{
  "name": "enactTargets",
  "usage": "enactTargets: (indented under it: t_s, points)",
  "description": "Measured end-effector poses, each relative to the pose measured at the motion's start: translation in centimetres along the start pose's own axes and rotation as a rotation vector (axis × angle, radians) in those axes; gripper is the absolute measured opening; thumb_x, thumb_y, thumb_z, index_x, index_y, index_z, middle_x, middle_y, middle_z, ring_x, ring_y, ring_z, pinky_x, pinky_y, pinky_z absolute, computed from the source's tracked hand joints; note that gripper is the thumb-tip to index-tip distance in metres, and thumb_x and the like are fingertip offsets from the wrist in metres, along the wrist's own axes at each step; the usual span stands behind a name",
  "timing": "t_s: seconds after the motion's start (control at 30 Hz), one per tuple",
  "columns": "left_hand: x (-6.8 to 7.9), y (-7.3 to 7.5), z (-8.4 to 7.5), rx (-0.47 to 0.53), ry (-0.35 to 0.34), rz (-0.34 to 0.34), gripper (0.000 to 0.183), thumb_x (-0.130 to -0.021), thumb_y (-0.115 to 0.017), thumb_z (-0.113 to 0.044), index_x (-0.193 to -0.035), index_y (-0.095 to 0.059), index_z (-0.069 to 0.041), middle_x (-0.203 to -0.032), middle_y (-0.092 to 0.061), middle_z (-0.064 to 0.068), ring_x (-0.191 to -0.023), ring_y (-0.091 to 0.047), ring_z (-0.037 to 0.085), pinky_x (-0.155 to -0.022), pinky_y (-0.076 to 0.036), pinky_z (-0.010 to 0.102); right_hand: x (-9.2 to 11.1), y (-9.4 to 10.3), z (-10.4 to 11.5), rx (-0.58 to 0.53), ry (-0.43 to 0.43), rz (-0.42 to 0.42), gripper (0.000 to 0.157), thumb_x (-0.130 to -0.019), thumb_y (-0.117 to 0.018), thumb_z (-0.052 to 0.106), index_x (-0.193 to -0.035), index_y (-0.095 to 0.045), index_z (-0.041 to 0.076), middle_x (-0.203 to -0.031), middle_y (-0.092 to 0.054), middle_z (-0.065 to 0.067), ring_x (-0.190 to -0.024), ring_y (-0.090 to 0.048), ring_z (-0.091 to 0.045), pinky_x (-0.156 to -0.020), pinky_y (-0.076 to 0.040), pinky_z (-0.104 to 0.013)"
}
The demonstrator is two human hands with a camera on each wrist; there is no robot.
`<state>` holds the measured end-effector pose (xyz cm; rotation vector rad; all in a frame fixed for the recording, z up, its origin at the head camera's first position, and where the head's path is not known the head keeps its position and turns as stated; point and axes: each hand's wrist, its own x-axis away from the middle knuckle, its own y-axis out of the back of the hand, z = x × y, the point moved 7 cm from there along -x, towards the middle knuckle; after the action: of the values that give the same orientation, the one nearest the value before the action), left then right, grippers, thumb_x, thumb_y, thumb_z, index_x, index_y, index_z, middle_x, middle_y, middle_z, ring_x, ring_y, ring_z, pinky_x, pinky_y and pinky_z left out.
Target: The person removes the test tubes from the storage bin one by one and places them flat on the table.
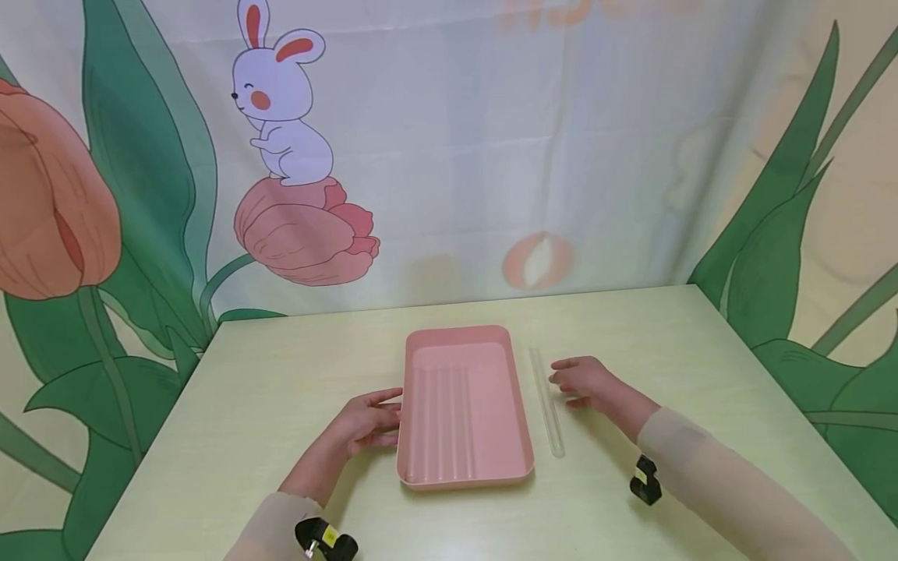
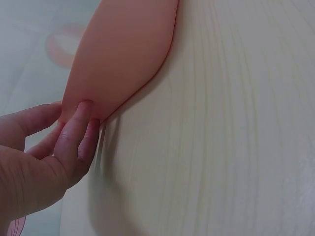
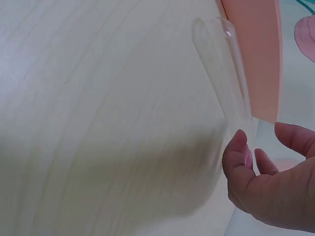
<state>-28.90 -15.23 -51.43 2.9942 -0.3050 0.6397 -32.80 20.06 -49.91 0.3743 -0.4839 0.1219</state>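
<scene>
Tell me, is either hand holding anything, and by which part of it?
Nothing looks gripped. The left hand touches the pink tray on its left side; the right hand is by the long clear piece, not gripping it.

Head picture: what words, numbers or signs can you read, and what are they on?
No text can be read.
Cloth: faint orange marks, maybe letters, too blurred.
Black wrist gadgets: yellow stickers, too small.
Pink tray, clear strip: none seen.
</scene>
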Motion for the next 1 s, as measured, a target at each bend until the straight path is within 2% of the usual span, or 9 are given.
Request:
enactTargets:
  t_s: [0.2, 0.57, 0.83, 1.0]
  points:
    - [0.1, -0.1, -0.1, 0.000, 0.002, 0.002, 0.059, -0.098, -0.054, 0.005, -0.155, -0.039, 0.002, -0.152, -0.047, 0.033, -0.094, -0.071, 0.012, -0.072, -0.064, 0.030, 0.9, 1.2, 0.4, -0.046, 0.015, 0.000, 0.049, -0.101, -0.056, 0.013, -0.146, -0.047, -0.004, -0.152, -0.049, -0.025, -0.134, -0.050, -0.040, -0.085, -0.056, -0.035]
    - [0.1, 0.0, -0.1, 0.002, 0.008, -0.014, 0.058, -0.098, -0.056, 0.004, -0.154, -0.041, 0.002, -0.151, -0.049, 0.032, -0.093, -0.071, 0.012, -0.075, -0.065, 0.034, 3.0, 2.9, 2.6, -0.066, 0.073, 0.019, 0.054, -0.105, -0.051, 0.019, -0.153, -0.038, -0.003, -0.159, -0.039, -0.025, -0.138, -0.048, -0.040, -0.092, -0.055, -0.037]
    - [0.2, 0.0, -0.2, 0.006, 0.003, -0.009, 0.058, -0.098, -0.057, 0.004, -0.154, -0.041, 0.002, -0.151, -0.049, 0.033, -0.092, -0.071, 0.012, -0.075, -0.065, 0.034, 4.7, 3.1, 4.6, -0.058, 0.110, 0.076, 0.058, -0.106, -0.051, 0.023, -0.156, -0.034, 0.000, -0.162, -0.035, -0.024, -0.142, -0.043, -0.040, -0.092, -0.053, -0.031]
    - [0.1, 0.0, -0.2, 0.004, 0.005, -0.011, 0.058, -0.098, -0.056, 0.004, -0.154, -0.041, 0.001, -0.151, -0.048, 0.032, -0.093, -0.071, 0.012, -0.075, -0.065, 0.033, 5.5, 2.6, 6.0, -0.034, 0.140, 0.107, 0.059, -0.106, -0.051, 0.026, -0.156, -0.034, 0.001, -0.162, -0.036, -0.023, -0.142, -0.044, -0.040, -0.098, -0.055, -0.035]
